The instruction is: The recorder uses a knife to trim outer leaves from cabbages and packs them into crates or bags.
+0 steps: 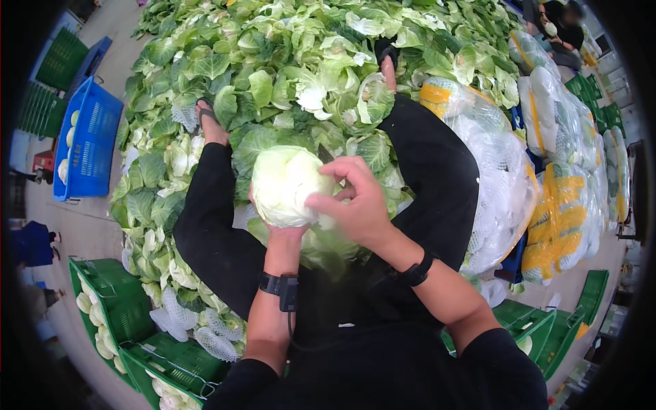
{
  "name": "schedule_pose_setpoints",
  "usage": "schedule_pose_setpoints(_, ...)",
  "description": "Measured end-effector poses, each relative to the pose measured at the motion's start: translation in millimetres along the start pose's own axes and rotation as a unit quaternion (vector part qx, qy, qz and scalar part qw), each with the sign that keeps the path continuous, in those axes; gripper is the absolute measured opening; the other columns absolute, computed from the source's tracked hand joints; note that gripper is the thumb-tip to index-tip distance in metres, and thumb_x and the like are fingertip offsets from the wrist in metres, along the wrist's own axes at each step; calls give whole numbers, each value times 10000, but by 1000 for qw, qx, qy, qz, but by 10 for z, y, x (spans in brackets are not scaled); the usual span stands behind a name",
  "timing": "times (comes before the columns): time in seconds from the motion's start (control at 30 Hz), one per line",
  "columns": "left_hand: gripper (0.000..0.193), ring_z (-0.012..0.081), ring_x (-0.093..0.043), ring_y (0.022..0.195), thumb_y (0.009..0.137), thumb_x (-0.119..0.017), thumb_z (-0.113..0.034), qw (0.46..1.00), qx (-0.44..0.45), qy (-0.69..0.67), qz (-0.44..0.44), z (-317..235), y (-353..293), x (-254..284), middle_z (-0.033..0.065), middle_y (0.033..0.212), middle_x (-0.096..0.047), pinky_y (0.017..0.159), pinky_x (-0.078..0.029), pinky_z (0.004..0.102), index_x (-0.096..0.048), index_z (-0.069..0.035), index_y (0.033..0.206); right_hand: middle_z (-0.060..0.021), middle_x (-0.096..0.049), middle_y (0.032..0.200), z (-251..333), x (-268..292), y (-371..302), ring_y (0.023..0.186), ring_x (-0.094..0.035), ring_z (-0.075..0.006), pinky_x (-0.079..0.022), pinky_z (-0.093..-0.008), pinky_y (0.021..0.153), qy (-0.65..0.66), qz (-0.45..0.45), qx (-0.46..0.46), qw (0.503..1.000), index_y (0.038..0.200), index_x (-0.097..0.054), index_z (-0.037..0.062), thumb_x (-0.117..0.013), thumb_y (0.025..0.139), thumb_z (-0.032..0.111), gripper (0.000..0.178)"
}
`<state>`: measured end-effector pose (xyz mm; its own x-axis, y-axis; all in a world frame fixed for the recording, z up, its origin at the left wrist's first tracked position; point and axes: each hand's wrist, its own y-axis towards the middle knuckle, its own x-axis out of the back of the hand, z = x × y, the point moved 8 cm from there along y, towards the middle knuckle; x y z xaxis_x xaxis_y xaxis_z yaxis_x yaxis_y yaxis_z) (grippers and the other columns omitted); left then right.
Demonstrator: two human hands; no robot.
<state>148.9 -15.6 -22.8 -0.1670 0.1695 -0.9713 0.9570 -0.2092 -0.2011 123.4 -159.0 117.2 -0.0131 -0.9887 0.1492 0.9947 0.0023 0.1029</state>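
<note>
A pale green, trimmed cabbage (287, 183) is held up between my knees. My left hand (290, 232) cups it from below and from the left, with most of its fingers hidden behind the head. My right hand (361, 203) has curled fingers and thumb against the cabbage's right side; whether a leaf edge is pinched there I cannot tell. Loose cabbage leaves (260, 89) lie heaped under and beyond my legs. Below the held cabbage, more pale leaves (328, 249) appear between my thighs.
At left, a blue crate (93, 147) holds cabbages. Green crates (113, 294) with cabbages stand near left, another green crate (526, 318) near right. White foam net sleeves (179, 314) lie beside them. Plastic-wrapped bundles (492, 164) with yellow tape line the right. Another person (564, 31) sits far right.
</note>
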Motion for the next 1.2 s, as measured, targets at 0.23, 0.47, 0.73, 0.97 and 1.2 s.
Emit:
schedule_pose_setpoints(0.23,672,351,-539,1299,979,-425,-596,999,32,-20,4,90,1,-37,148,1425,-561,1098,-434,532,-505,-106,1432,-140,-585,1185,94,1,-95,1047,-619,-271,-528,-373,860,-112,-8,172,979,946,-663,43,-820,814,163,238)
schedule_pose_setpoints(0.47,613,343,-519,1319,1020,-407,-538,1000,11,1,10,23,-1,165,153,1440,-547,1110,-425,532,-493,-104,1444,-217,-579,1313,69,-76,-283,1148,-611,-357,-537,-411,922,-129,-2,201,971,907,-625,39,-782,830,103,186)
schedule_pose_setpoints(0.73,700,414,-507,1312,936,-493,-610,989,73,-126,29,-35,-27,18,165,1456,-525,1023,-512,553,-479,-139,1453,-146,-573,1313,207,-31,-196,1156,-596,-330,-543,-393,876,-211,7,172,962,1196,-644,53,-774,814,242,445)
schedule_pose_setpoints(0.97,669,297,-485,1362,992,-403,-573,840,-187,509,30,-247,-84,-51,147,1440,-538,1102,-428,498,-430,-109,1474,-96,-566,1136,316,-284,46,1028,-615,-283,-555,-381,773,-264,86,262,924,1188,-659,186,-810,774,297,455)
schedule_pose_setpoints(1.2,641,315,-482,1363,1013,-401,-537,998,-13,38,-41,-7,-45,79,148,1496,-482,1116,-425,496,-413,-99,1481,-68,-559,1071,14,-323,76,974,-619,-252,-551,-379,740,-351,255,212,876,1029,-664,136,-776,804,244,274)
